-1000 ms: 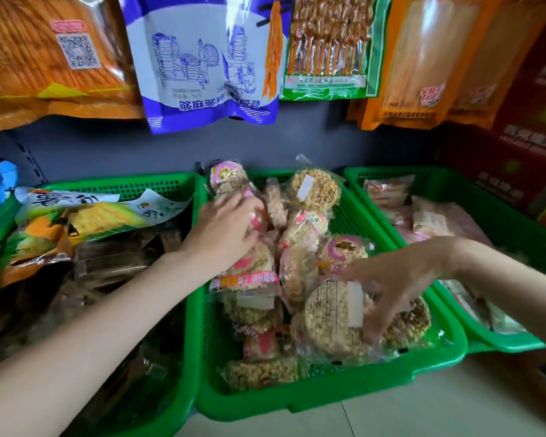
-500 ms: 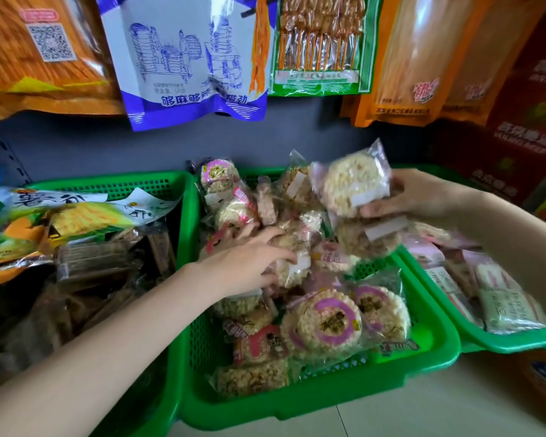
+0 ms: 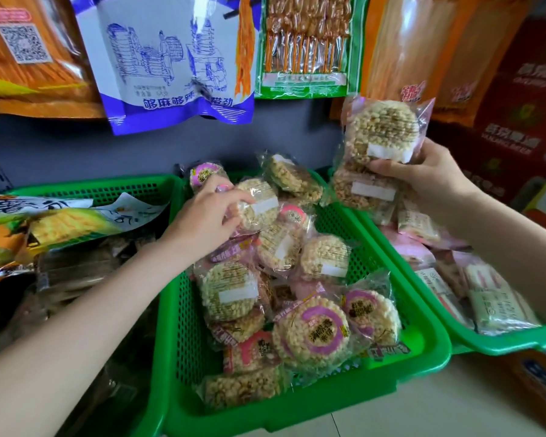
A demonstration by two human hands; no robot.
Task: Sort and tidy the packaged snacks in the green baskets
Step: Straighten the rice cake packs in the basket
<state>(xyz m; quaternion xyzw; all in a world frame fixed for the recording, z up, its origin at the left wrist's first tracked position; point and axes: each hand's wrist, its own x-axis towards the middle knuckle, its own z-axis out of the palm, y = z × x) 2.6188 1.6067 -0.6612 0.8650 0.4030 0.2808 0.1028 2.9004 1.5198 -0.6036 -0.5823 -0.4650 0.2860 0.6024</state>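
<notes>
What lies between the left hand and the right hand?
In the head view, a tilted rice cake packet at the middle basket's back lies between the left hand and right hand.

Your left hand (image 3: 207, 216) covers part of the cake pack (image 3: 259, 206) it grips, so you cannot see where its fingertips end. Your right hand (image 3: 423, 175) hides the lower edges of the two packs (image 3: 382, 134) it holds up. The left basket (image 3: 85, 184) runs off the left edge, and its dark packets (image 3: 76, 272) are too dim to make out. The right basket (image 3: 501, 345) is cut by the right edge. The hanging bags (image 3: 177, 58) are cropped at the top, their small print unreadable. Lower cakes in the middle basket (image 3: 423, 357) lie buried.
</notes>
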